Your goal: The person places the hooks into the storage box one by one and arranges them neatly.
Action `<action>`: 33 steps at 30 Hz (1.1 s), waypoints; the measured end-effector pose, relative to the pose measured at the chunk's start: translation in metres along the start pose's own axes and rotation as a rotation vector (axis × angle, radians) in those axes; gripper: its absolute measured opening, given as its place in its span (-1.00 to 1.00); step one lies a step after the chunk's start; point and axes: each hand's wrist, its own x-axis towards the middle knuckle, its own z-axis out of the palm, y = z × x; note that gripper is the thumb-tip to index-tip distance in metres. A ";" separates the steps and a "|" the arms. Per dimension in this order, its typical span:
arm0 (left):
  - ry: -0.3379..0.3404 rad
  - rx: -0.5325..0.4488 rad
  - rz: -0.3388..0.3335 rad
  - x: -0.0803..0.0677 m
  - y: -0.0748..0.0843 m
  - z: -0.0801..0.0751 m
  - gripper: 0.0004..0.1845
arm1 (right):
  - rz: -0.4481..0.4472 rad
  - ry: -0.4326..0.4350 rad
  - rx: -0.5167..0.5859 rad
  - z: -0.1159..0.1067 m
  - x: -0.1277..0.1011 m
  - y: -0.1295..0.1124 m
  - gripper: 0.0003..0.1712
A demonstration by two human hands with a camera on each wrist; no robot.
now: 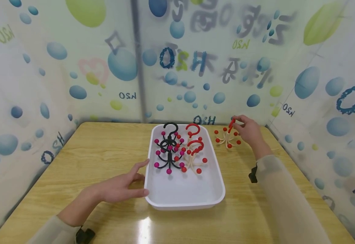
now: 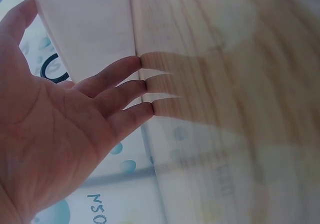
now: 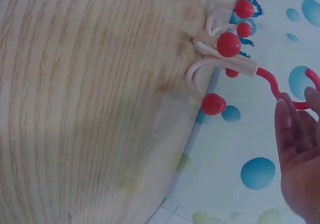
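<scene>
My right hand (image 1: 249, 130) pinches the red hook end of a cream multi-arm hook hanger (image 1: 226, 139), at the right of the white tray. Its curved arms end in red balls; in the right wrist view this hanger (image 3: 232, 63) has its arms down close over the tabletop. On the other side, my left hand (image 1: 122, 186) lies against the tray's left wall, thumb and fingers spread. The left wrist view shows its fingers (image 2: 122, 66) extended, tips at the table. In the white tray (image 1: 184, 198) are black hangers (image 1: 169, 157) with magenta balls, left, and cream-and-red hangers (image 1: 191, 161), right.
The wooden table (image 1: 110, 145) extends around the tray on both sides and in front. Behind it and along the sides hangs a white curtain (image 1: 177, 84) printed with blue and green drops. The hangers' hooks rise above the tray's far rim.
</scene>
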 end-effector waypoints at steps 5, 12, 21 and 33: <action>0.002 0.000 -0.003 0.000 0.000 0.000 0.08 | -0.049 0.037 -0.094 0.003 -0.001 -0.001 -0.53; 0.010 0.005 -0.010 0.000 0.002 0.000 0.09 | -0.075 0.071 -0.109 0.001 -0.004 0.003 -0.61; 0.002 -0.017 -0.003 -0.001 0.001 0.002 0.09 | -0.088 0.066 -0.018 -0.001 -0.013 0.010 -0.59; 0.009 -0.005 -0.010 -0.001 0.001 0.002 0.10 | -0.123 0.103 0.011 -0.027 -0.060 0.006 -0.55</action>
